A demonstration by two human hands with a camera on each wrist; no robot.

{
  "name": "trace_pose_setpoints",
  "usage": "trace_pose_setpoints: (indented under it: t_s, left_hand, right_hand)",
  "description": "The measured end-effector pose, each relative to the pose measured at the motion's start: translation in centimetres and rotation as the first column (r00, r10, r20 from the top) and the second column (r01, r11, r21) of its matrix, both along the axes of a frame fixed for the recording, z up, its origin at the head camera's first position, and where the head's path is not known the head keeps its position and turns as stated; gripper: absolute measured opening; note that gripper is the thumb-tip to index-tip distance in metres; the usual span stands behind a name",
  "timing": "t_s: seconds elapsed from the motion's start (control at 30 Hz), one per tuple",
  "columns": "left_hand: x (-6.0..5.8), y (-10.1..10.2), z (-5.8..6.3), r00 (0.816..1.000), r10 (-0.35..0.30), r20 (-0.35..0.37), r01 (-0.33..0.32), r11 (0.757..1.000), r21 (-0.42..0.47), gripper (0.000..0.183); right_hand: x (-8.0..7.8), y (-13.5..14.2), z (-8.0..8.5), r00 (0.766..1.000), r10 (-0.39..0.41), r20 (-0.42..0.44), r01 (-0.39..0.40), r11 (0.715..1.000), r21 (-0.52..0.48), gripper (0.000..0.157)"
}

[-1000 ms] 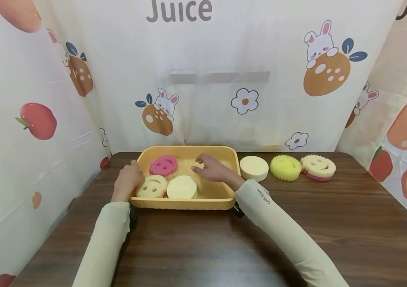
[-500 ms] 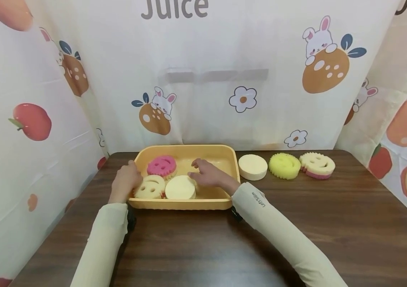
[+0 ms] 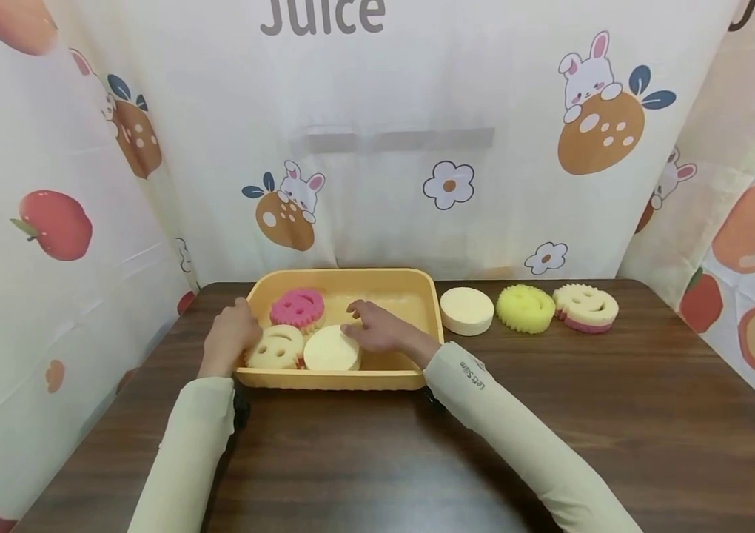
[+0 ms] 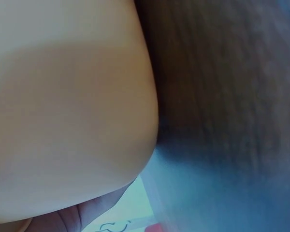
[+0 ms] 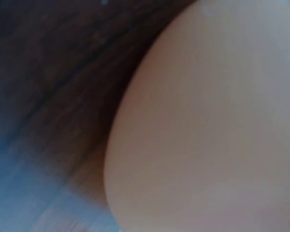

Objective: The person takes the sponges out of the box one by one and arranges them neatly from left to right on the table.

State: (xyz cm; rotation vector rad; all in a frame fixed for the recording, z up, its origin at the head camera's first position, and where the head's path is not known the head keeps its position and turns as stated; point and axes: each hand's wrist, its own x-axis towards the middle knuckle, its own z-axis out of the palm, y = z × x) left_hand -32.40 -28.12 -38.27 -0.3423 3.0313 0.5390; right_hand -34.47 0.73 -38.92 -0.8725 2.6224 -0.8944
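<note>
A shallow yellow-orange tray [image 3: 377,381] stands at the back of the dark table. My left hand [image 3: 229,337] grips its left side wall; in the left wrist view the fingers [image 4: 94,210] curl round the tray's edge. Inside lie a pink smiley sponge [image 3: 297,307], a cream smiley sponge [image 3: 274,348] and a plain round cream sponge [image 3: 331,349]. Over the middle of the tray is my right hand [image 3: 380,329], fingers loosely bent, its thumb overlapping the round sponge's right edge. The right wrist view is filled mostly by the tray's blurred outer wall [image 5: 208,125].
To the right of the tray, a round cream sponge [image 3: 467,311], a yellow smiley sponge [image 3: 525,309] and a cream-and-pink smiley sponge [image 3: 586,307] sit in a row. A printed curtain [image 3: 377,207] rises behind the table and along both sides.
My right hand has come down and slightly left and nearer me, to the round sponge in the tray. The left hand stays on the tray's side. The head view has shifted a little.
</note>
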Motion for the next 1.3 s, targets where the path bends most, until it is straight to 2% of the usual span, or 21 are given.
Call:
trace_pose_setpoints:
  t_s: [0.3,0.6,0.7,0.9,1.3]
  left_hand:
    - [0.01,0.28,-0.62,1.0,0.008,0.021,-0.008,1.0,0.004,0.046]
    - [0.28,0.1,-0.45,1.0,-0.012,0.003,0.012,1.0,-0.002,0.047]
    - [0.39,0.08,-0.45,1.0,-0.015,0.005,0.015,1.0,-0.004,0.048]
    - [0.47,0.0,-0.13,1.0,-0.005,0.01,0.005,1.0,0.0,0.049]
    - [0.21,0.24,0.23,1.0,-0.004,0.008,0.004,1.0,0.003,0.05]
  right_hand:
    - [0.43,0.17,-0.13,0.999,0.041,0.018,-0.041,0.999,0.024,0.061]
    - [0.57,-0.07,-0.5,0.996,0.088,0.013,-0.088,0.994,0.07,0.061]
    - [0.66,-0.1,-0.62,0.994,0.113,0.004,-0.113,0.99,0.08,0.058]
    - [0.54,-0.27,-0.28,0.983,0.171,-0.062,-0.165,0.982,0.088,0.042]
    - [0.35,0.06,-0.01,0.985,0.166,-0.044,-0.164,0.985,0.055,0.036]
